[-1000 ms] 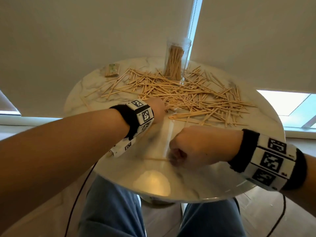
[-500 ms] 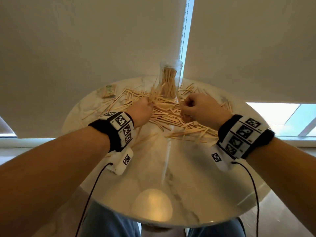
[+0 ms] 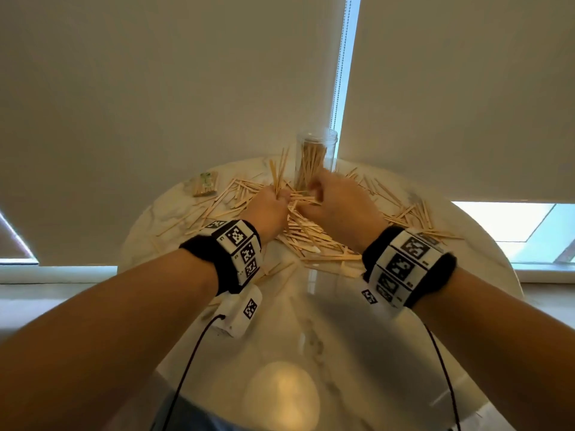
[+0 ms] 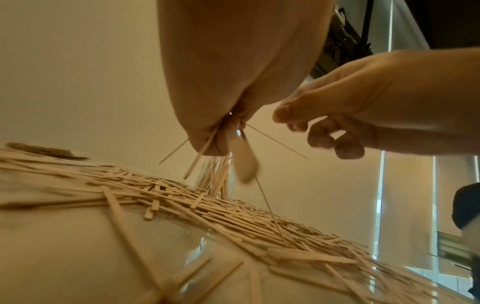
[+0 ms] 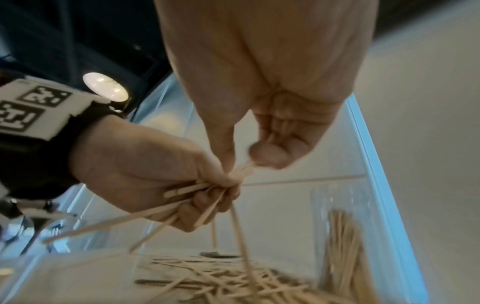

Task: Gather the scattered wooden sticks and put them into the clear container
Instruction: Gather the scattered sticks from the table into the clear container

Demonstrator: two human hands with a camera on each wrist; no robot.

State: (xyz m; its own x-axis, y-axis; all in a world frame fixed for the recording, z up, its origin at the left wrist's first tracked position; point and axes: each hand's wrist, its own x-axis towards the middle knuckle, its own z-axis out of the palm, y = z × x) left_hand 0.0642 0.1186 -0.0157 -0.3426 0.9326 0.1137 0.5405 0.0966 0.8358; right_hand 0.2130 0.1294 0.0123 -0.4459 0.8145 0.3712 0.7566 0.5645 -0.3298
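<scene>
Many flat wooden sticks lie scattered over the far half of a round marble table. A clear container with sticks standing inside is at the table's far edge; the right wrist view shows it too. My left hand grips a loose bundle of sticks that fan upward, just left of the container. My right hand is right beside it, thumb and finger pinching a stick that reaches into the left hand's bundle. Both hands hover above the pile.
A small wrapped packet lies at the table's far left. Roller blinds and a bead cord hang close behind the container. The near half of the tabletop carries only a few stray sticks. Wrist cables trail toward me.
My right hand left the table's near edge and went forward to meet the left by the container. The left hand rose from the pile with a bundle of sticks.
</scene>
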